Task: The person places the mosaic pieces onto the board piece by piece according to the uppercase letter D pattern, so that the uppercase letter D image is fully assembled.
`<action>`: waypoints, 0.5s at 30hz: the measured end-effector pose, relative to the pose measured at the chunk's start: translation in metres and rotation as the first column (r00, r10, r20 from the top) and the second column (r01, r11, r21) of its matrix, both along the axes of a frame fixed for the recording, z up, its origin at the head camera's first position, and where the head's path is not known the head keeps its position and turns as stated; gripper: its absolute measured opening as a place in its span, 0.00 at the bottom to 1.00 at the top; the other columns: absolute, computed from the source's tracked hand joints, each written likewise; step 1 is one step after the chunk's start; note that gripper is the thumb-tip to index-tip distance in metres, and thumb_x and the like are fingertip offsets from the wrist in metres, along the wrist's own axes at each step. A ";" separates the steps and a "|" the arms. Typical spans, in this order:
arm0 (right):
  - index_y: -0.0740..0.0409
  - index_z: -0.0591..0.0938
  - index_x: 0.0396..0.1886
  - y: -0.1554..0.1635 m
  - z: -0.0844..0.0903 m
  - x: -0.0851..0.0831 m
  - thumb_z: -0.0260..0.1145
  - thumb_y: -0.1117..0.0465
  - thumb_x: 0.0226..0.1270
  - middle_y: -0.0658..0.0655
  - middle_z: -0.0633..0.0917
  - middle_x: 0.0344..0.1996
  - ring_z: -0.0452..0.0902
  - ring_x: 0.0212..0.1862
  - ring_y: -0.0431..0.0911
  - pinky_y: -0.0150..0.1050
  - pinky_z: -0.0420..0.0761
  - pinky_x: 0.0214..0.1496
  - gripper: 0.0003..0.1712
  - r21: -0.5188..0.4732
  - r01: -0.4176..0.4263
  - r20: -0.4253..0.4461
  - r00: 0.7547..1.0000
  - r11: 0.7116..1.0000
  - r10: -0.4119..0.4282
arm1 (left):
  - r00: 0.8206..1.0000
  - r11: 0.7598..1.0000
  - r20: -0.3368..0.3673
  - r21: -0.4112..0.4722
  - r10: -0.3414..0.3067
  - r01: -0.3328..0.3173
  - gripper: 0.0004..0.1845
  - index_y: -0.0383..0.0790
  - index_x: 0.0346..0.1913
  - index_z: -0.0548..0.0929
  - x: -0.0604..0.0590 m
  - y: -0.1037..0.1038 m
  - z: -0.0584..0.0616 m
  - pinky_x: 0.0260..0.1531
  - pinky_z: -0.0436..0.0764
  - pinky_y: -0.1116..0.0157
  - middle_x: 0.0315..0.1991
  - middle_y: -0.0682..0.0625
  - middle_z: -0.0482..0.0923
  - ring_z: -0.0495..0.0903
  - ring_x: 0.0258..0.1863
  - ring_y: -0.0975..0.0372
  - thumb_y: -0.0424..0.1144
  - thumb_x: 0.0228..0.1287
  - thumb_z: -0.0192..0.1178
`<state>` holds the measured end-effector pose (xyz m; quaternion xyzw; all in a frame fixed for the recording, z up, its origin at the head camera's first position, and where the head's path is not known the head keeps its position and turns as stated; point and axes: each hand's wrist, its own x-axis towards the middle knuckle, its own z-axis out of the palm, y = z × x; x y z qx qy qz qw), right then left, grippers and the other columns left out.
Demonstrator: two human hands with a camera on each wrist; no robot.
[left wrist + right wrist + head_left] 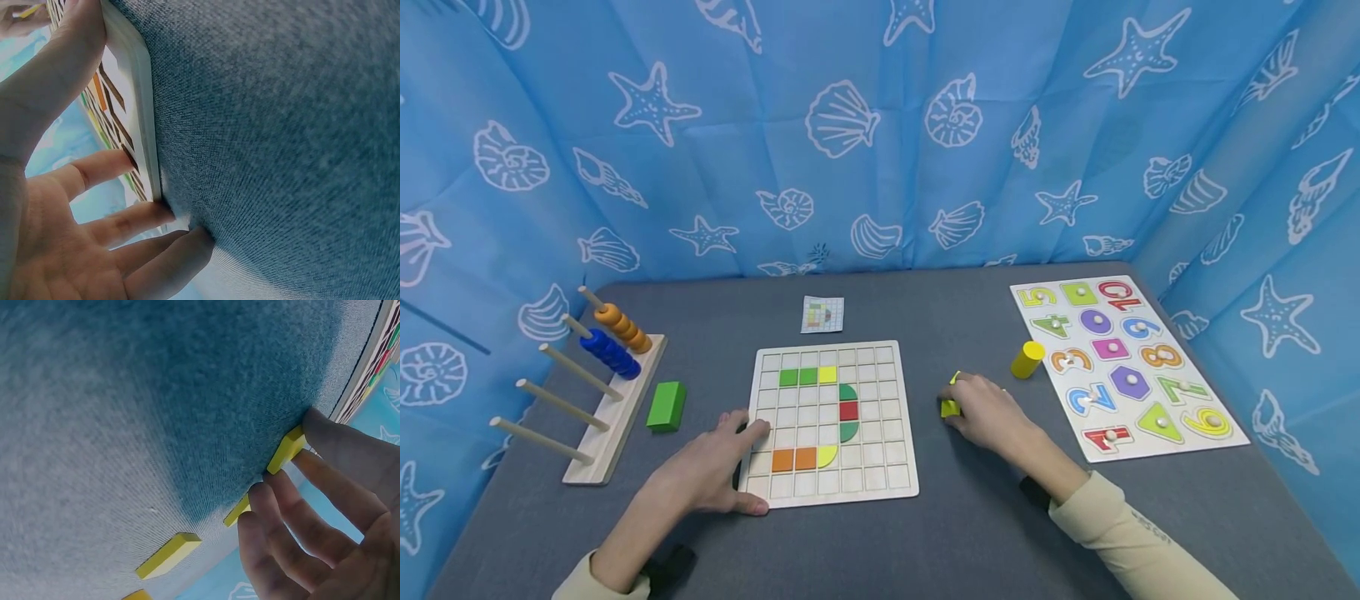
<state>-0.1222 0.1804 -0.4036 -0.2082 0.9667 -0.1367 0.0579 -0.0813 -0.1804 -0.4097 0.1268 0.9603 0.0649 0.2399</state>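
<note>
My left hand (711,467) lies at the left edge of a white grid board (880,475), thumb at its near left corner and fingers spread along its side. In the left wrist view, the board's pale edge (140,94) runs between the thumb and the outer fingers. To the right of the board, my right hand (988,412) pinches a small yellow block (287,450) between thumb and fingers at the table surface. Another yellow piece (237,509) shows beside the fingertips, partly hidden. Green, yellow, red and orange tiles (848,410) sit on the board.
A yellow cylinder (1027,359) stands beyond the right hand, near a number-and-shape puzzle board (1131,350). On the left are a green block (666,407) and a wooden peg rack (617,408) with blue and orange beads. A small pattern card (822,315) lies behind the board.
</note>
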 end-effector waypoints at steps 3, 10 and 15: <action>0.63 0.89 0.43 0.000 0.000 0.001 0.77 0.70 0.56 0.60 0.89 0.39 0.84 0.40 0.51 0.49 0.85 0.41 0.13 -0.011 0.010 -0.001 1.000 1.000 -0.010 | 1.000 1.000 -0.001 0.001 -0.004 0.004 0.57 0.46 0.71 0.71 0.000 0.000 0.000 0.61 0.74 0.32 0.72 0.32 0.66 0.68 0.69 0.29 0.65 0.36 0.82; 0.62 0.89 0.42 0.001 0.000 0.001 0.77 0.69 0.57 0.60 0.90 0.40 0.85 0.41 0.52 0.50 0.85 0.43 0.11 -0.032 0.035 0.002 0.999 0.999 -0.035 | 1.000 1.000 0.001 0.006 -0.001 0.001 0.57 0.45 0.71 0.71 0.000 -0.001 0.000 0.61 0.73 0.32 0.72 0.32 0.65 0.68 0.69 0.29 0.65 0.36 0.82; 0.63 0.89 0.39 0.000 -0.003 0.002 0.75 0.69 0.58 0.60 0.89 0.36 0.82 0.37 0.49 0.49 0.84 0.39 0.09 -0.041 0.022 -0.014 1.000 0.999 -0.022 | 1.000 1.000 0.005 0.008 0.005 -0.005 0.57 0.45 0.71 0.71 0.000 0.000 0.001 0.61 0.73 0.32 0.72 0.32 0.65 0.68 0.69 0.29 0.64 0.36 0.82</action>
